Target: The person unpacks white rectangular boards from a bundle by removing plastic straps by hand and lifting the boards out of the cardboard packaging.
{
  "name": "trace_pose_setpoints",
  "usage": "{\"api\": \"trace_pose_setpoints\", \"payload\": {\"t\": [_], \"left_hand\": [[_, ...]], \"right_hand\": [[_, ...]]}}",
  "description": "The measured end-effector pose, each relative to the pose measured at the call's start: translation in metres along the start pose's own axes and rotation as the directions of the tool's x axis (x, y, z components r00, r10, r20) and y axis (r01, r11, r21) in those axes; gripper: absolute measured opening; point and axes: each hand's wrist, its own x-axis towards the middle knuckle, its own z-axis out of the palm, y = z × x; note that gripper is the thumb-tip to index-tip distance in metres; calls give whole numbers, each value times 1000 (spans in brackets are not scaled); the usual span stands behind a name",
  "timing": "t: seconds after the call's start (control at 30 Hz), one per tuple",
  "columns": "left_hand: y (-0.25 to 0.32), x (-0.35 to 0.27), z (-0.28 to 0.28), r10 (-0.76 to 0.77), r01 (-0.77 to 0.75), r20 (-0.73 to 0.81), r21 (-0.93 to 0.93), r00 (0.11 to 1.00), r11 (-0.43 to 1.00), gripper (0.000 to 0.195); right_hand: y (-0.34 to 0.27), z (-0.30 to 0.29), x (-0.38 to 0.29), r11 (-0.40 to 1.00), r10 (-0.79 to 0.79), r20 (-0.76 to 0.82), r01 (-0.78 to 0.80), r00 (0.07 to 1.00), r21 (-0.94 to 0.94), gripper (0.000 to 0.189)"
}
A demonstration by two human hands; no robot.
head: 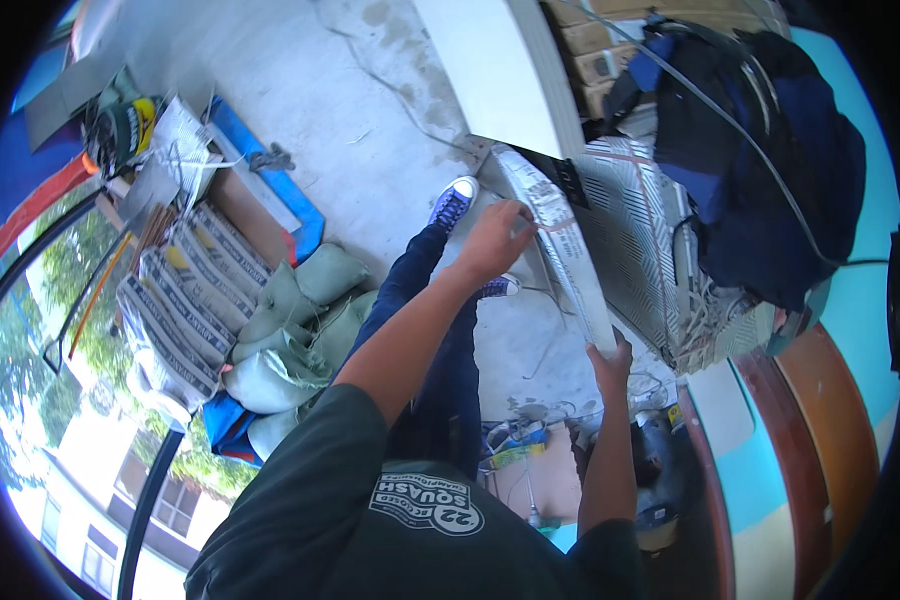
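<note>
A long, thin white carton (566, 259) with printing on its edge stands on its side before me. A pinkish strap (557, 226) crosses it. My left hand (497, 236) is at the carton's upper part, its curled fingers at the strap. My right hand (613, 362) grips the near end of the carton, with the thumb on its edge. Just to the right stands a bundle of patterned silvery panels (630, 240), also bound with a strap. A large white panel or stack (502, 75) rises beyond the carton.
Dark clothing or bags (757, 150) and a cable (727, 124) lie over the right-hand stack. On the left are tied sacks (285, 375), stacked printed packs (195, 285) and a blue frame piece (300, 210). Tools and clutter (532, 450) lie near my right side. The floor (270, 75) is concrete.
</note>
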Motion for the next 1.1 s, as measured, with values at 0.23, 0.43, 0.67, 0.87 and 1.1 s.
{"api": "trace_pose_setpoints", "payload": {"t": [0.23, 0.43, 0.67, 0.87, 1.1], "left_hand": [[13, 2, -14, -231, 236, 65, -88, 971, 968, 23], [40, 6, -16, -325, 310, 1, -304, 946, 901, 50], [70, 20, -4, -308, 307, 74, 26, 949, 952, 49], [42, 17, 4, -151, 151, 22, -5, 988, 989, 48], [57, 25, 2, -344, 358, 186, -49, 921, 932, 57]], "right_hand": [[-23, 6, -4, 962, -86, -91, 59, 992, -265, 55], [-20, 18, -10, 946, -74, -193, 8, 978, -324, 52], [-18, 28, -21, 965, -95, -247, 28, 964, -261, 57], [-25, 30, -26, 977, -52, -263, -5, 963, -213, 63], [-26, 15, -27, 980, -22, -255, -29, 967, -195, 62]]}}
